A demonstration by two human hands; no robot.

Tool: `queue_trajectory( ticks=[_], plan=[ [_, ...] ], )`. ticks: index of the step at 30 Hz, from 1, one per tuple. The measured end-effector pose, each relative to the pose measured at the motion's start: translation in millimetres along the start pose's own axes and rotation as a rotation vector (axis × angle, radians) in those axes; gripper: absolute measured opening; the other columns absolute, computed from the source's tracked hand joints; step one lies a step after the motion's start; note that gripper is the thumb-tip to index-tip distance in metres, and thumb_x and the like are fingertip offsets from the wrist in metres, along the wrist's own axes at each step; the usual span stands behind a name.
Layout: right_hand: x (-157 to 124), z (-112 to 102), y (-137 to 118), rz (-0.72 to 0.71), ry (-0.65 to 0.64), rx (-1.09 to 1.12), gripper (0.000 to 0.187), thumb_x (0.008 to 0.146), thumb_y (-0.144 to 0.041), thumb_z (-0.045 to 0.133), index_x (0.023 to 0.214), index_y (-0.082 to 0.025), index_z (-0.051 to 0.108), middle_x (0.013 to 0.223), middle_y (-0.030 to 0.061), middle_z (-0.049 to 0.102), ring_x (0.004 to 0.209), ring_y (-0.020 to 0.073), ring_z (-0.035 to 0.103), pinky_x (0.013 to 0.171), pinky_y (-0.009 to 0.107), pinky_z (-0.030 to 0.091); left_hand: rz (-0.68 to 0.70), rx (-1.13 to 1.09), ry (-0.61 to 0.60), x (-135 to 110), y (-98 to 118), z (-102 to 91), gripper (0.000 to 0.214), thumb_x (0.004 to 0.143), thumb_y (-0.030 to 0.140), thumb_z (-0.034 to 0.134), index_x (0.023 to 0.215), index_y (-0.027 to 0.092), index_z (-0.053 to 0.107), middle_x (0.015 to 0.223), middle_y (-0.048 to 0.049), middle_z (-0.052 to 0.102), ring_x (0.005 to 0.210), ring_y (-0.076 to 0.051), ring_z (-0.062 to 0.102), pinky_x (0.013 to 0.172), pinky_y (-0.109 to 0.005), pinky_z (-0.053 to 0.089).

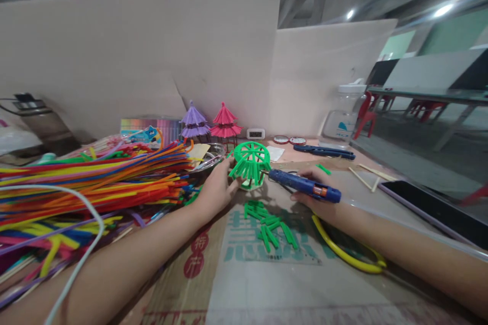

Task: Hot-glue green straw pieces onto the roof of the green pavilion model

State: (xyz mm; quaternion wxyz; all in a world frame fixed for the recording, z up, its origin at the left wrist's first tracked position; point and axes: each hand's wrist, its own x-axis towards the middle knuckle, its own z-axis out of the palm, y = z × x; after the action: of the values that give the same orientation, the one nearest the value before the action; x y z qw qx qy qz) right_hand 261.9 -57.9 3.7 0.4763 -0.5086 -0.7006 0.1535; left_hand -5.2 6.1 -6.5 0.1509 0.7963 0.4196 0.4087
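Observation:
My left hand (219, 183) grips the left side of a small green model pavilion (251, 157), built from fuzzy stems with a round spoked top and a sloping fringe below. In my right hand (318, 190) is a blue hot glue gun (297, 183), its nozzle touching or very close to the pavilion's right edge. An orange part shows near the gun's rear end. Short cut green pipe cleaner pieces (269, 223) lie on the work surface just in front of the model. A single green piece (323, 169) rests beyond the gun.
Bundled colourful pipe cleaners (95, 177) fill the left, crossed by a white cable (91, 213). Purple (194, 121) and pink (224, 121) pavilions stand behind. Dark pliers (324, 152), a water bottle (340, 117), phone (438, 210) and yellow loop (345, 254) lie rightward.

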Motion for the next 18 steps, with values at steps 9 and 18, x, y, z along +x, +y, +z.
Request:
queue_trajectory(
  ticks=[9, 18],
  plan=[
    [0.3, -1.6, -7.3, 0.014, 0.021, -0.036, 0.019, 0.067, -0.036, 0.073, 0.078, -0.028, 0.060, 0.073, -0.0010, 0.068, 0.064, 0.0204, 0.064, 0.056, 0.031, 0.048, 0.016, 0.045, -0.015, 0.3, 2.0, -1.2, 0.042, 0.087, 0.030, 0.060, 0.125, 0.016, 0.055, 0.125, -0.0144, 0.063, 0.117, -0.028, 0.060, 0.102, -0.045, 0.048],
    [0.1, -2.6, -1.9, -0.020, 0.003, -0.093, 0.021, 0.069, -0.037, 0.075, 0.083, -0.028, 0.063, 0.073, -0.0016, 0.069, 0.063, 0.0197, 0.063, 0.055, 0.030, 0.047, 0.027, 0.123, -0.030, 0.6, 4.4, -3.5, 0.045, 0.087, 0.032, 0.058, 0.127, 0.014, 0.052, 0.127, -0.0164, 0.061, 0.120, -0.030, 0.057, 0.105, -0.047, 0.045]
  ],
)
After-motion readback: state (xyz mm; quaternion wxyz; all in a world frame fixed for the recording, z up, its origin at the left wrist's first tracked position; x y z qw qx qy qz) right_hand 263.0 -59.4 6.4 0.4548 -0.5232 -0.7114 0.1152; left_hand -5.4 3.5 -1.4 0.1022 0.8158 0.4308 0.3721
